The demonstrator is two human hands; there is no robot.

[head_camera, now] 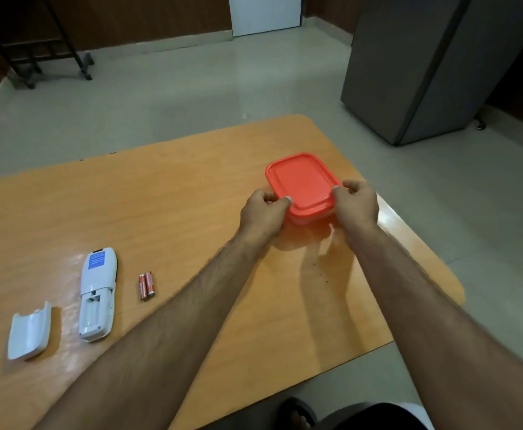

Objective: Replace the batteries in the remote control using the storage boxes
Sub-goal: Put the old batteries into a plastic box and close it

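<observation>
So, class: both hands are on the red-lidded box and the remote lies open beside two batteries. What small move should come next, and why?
Probably peel the red lid up off the storage box. The left hand and right hand both grip its near corners, the lid is on, and the remote lies with its bay empty, its cover off, two batteries beside it.

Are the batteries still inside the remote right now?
No, the remote lies with its compartment open and empty, and two batteries lie on the table beside it.
</observation>
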